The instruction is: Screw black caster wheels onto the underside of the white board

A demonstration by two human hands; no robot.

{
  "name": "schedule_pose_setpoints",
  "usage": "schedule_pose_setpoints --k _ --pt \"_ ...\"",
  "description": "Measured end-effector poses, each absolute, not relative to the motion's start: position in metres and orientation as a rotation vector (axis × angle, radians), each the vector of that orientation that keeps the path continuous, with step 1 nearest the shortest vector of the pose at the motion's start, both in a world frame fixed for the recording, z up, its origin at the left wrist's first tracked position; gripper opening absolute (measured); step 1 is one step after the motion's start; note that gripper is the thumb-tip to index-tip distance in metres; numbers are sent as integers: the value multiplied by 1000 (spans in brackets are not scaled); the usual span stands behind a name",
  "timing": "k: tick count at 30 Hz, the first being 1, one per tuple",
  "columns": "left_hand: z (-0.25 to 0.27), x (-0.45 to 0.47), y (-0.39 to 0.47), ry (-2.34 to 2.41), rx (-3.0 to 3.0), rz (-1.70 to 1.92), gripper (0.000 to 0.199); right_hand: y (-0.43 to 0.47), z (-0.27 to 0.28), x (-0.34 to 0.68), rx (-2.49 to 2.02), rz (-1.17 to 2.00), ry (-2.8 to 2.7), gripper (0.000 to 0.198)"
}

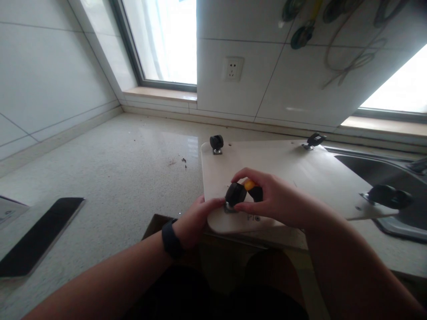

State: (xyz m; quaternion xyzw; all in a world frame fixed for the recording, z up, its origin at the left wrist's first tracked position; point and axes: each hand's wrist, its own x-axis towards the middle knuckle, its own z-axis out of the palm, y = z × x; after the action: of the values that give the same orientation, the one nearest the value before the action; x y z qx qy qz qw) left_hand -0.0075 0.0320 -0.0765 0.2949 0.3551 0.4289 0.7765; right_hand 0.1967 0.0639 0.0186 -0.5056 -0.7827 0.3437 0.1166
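A white board (267, 164) with rounded corners lies with black caster wheels near its corners. My left hand (196, 220), a dark band on its wrist, grips the board's near left corner, the thumb beside the caster's metal plate and the fingers hidden underneath. At that corner stands a black caster (235, 194), and the fingers of my right hand (267, 198) are closed around it. Under the right hand shows a yellow-and-black object (249, 185), perhaps a short screwdriver handle; its kind is unclear. Other casters are the far left one (216, 142), the far right one (314, 140) and the near right one (387, 197).
The speckled countertop (140, 160) bears small dark bits (184, 161), perhaps screws. On the left lies a flat black object (43, 235). A metal sink (403, 222) sits partly under the board's right end. A socket (234, 69) is on the tiled wall.
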Motion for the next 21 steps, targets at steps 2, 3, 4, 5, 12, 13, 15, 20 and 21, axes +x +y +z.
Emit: schedule_pose_setpoints --k 2,3,4,5,12,13,15,20,21 --pt "-76 -7 32 773 641 925 42 64 19 196 -1462 1014 -2287 52" --pt "-76 -7 32 775 641 922 41 64 19 196 -1459 1019 -2282 51" --pt "-76 -7 32 774 640 916 40 63 19 196 -1461 1022 -2276 50" --pt "-76 -7 32 772 641 911 40 63 19 195 -1464 1024 -2272 50" --pt "-76 -9 31 721 650 907 43 65 17 197 -1424 989 -2288 47" --pt "-76 -9 31 718 648 906 44 65 17 198 -1418 979 -2295 47" --pt "-76 -9 32 716 640 904 46 65 17 198 -1408 973 -2307 46" --pt "-75 -11 32 714 630 882 53 65 17 197 -1397 1000 -2315 47" --pt "-74 -11 32 710 632 879 53 66 17 197 -1394 1001 -2317 47"
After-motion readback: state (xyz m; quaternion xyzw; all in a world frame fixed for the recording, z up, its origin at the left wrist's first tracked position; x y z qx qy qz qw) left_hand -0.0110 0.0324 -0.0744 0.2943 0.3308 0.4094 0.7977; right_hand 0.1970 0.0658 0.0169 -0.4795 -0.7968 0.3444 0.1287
